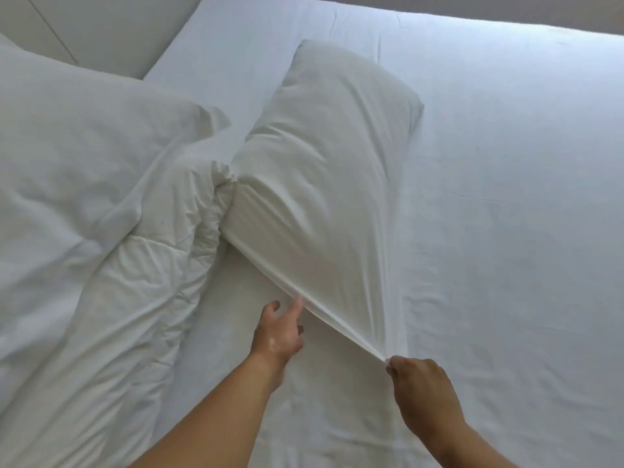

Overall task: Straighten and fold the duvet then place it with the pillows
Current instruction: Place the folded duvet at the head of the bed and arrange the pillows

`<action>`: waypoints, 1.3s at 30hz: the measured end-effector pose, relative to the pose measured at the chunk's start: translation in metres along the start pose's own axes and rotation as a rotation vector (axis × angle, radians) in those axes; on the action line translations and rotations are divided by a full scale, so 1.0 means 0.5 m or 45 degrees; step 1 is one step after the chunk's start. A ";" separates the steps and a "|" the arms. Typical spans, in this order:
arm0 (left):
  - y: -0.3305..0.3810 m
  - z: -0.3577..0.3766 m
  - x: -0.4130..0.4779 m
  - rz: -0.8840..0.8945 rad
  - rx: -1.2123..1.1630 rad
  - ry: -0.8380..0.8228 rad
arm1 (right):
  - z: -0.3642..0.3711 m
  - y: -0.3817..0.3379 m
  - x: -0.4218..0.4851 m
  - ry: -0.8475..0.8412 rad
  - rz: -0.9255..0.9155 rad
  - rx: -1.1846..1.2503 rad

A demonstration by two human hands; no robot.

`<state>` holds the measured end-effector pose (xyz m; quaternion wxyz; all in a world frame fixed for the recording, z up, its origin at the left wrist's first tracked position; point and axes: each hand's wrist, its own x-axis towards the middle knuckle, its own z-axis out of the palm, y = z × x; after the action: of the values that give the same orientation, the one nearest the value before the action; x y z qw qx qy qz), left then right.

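Head view: a person leans over a bed, both bare forearms reaching in from the bottom of the frame.
Right hand [418,383]: clenched in a pinch on the pillowcase corner [376,349], lower centre, drawing the cloth into a taut ridge.
Left hand [277,332]: released and grasping nothing, fingers loosely spread, index tip at the stretched hem.
Pillow [331,157]: centre of frame, lying lengthwise on the sheet, its near left end pressed against the duvet.
Duvet [84,204]: fills the left of the frame in a crumpled heap, not yet straightened or folded.
Step in hand: probably pulling the pillow clear so the duvet can be worked on.
Doing it well: a one-corner pull mostly stretches the case, so the free hand should take the other near corner or the pillow's body. Lifting rather than dragging would spare the sheet new wrinkles.
Surface: white bed sheet [513,204], soft and mostly smooth, with faint creases at right and lower centre.
Room: a pale panel [87,25] stands beyond the mattress edge at upper left. Little else shows.
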<state>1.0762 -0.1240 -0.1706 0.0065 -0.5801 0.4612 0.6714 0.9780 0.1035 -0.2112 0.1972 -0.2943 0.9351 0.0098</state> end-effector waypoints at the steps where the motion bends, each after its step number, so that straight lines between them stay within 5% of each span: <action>1: -0.005 0.005 0.014 0.011 -0.176 0.012 | 0.010 0.036 -0.013 -0.006 0.011 -0.015; 5: -0.038 0.018 0.044 0.093 -0.554 0.073 | 0.064 0.167 -0.080 -0.057 -0.014 -0.071; 14: -0.234 0.081 -0.055 0.056 -0.239 0.389 | 0.085 0.317 -0.176 -0.062 -0.015 -0.035; 22: -0.446 0.169 -0.349 -0.364 -0.404 0.284 | 0.087 0.465 -0.390 -0.483 0.059 0.042; 26: -0.485 0.156 -0.430 -0.609 -0.172 0.269 | 0.035 0.479 -0.396 -0.682 -0.059 0.056; 32: -0.341 0.060 -0.378 -0.224 0.355 0.833 | -0.120 0.392 -0.197 -0.302 0.125 0.672; 34: -0.263 0.039 -0.323 0.014 0.553 0.922 | -0.158 0.345 -0.109 -0.349 0.191 0.947; 36: -0.181 0.027 -0.265 0.199 0.683 0.835 | -0.173 0.301 -0.028 -0.428 0.227 1.178; 39: -0.116 0.050 -0.202 0.154 0.597 0.435 | -0.164 0.259 0.034 -0.421 0.227 1.310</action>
<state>1.1213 -0.0217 -0.1292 0.0225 -0.6387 0.6321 0.4382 0.8638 0.1902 -0.1546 0.4585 -0.0739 0.7971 -0.3860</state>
